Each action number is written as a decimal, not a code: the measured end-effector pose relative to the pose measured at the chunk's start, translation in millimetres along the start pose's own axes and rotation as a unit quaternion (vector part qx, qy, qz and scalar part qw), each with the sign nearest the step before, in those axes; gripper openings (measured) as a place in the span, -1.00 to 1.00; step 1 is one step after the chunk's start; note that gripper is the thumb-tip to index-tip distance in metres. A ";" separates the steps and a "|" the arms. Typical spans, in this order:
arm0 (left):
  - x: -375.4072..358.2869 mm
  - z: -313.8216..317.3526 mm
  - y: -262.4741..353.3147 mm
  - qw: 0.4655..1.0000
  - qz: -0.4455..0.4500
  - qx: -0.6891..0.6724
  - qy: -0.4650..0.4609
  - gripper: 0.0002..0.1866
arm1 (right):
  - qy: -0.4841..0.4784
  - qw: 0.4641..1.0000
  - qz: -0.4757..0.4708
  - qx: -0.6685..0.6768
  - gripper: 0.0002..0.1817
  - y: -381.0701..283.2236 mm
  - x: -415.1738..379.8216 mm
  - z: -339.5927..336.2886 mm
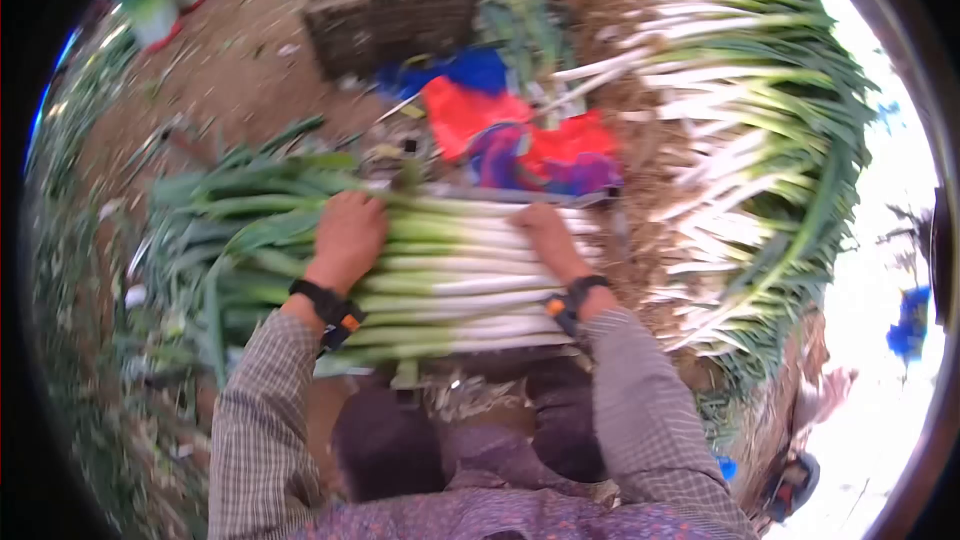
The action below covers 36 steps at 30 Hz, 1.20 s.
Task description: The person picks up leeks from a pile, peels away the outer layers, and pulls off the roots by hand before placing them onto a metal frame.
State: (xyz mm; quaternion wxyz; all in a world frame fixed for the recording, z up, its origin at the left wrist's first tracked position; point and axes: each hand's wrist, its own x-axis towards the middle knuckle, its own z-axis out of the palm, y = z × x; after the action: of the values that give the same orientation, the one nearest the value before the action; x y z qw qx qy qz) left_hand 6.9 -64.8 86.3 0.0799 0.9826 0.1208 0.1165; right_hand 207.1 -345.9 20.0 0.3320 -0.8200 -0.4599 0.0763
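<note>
A row of leeks [450, 290] lies crosswise in front of me, green leaves to the left and white stems to the right. My left hand [350, 232] is closed over a leek at the row's far edge, where green turns pale. Over the white end of the same edge, my right hand [548, 238] is curled with its fingers bent down. The fingertips of both hands are partly hidden, and the view is somewhat blurred. Each wrist wears a dark band with an orange mark.
A large heap of leeks [740, 140] with roots lies on the right. Red and purple cloth or plastic [540, 150] sits beyond the row, near a brown block [390, 15]. Leaf scraps [110, 340] cover the ground at left. Bundled leeks [155, 0] stand at upper left.
</note>
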 end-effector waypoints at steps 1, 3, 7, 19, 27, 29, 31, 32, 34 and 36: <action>7.4 4.3 -1.2 1.000 -0.018 -0.001 -0.020 -0.81 | 0.018 1.000 0.019 -0.002 -0.81 4.0 8.0 3.5; 7.2 5.8 2.1 0.999 -0.012 -0.006 -0.035 -0.82 | -0.010 0.990 0.108 0.093 -0.80 13.9 15.2 2.3; -4.8 2.3 5.7 0.999 -0.012 0.020 -0.027 -0.77 | 0.047 0.996 0.026 0.066 -0.82 -42.2 -6.2 -71.9; -1.2 -5.5 15.9 0.998 -0.043 -0.006 -0.034 -0.76 | 0.504 0.717 0.480 0.013 -0.39 200.1 -73.2 -255.3; -1.2 -8.4 17.2 0.999 -0.044 -0.008 -0.017 -0.76 | 0.463 0.758 0.459 -0.021 -0.46 184.5 -75.4 -260.6; -1.8 -8.2 16.8 0.998 -0.051 -0.011 -0.025 -0.76 | 0.403 0.790 0.459 -0.048 -0.55 144.7 -107.9 -248.0; 0.1 -8.5 16.0 0.998 -0.054 -0.011 -0.025 -0.76 | 0.363 0.820 0.440 -0.041 -0.61 147.7 -172.1 -211.7; -0.3 -8.4 15.0 0.998 -0.051 -0.007 -0.027 -0.76 | 0.364 0.815 0.450 0.027 -0.61 118.2 -201.4 -201.2; -1.8 -9.4 13.1 0.998 -0.051 -0.005 -0.028 -0.76 | 0.353 0.791 0.494 0.077 -0.61 51.1 -261.8 -192.4; -3.2 -10.0 14.0 0.998 -0.054 -0.009 -0.027 -0.76 | 0.333 0.774 0.539 -0.018 -0.59 -23.7 -311.9 -210.2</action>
State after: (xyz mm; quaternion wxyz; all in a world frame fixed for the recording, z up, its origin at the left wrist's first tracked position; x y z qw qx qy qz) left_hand 4.4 -77.7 97.8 0.0978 0.9767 0.1701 0.0869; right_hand 104.6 -688.3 139.8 0.3542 -0.9136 0.1952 -0.0430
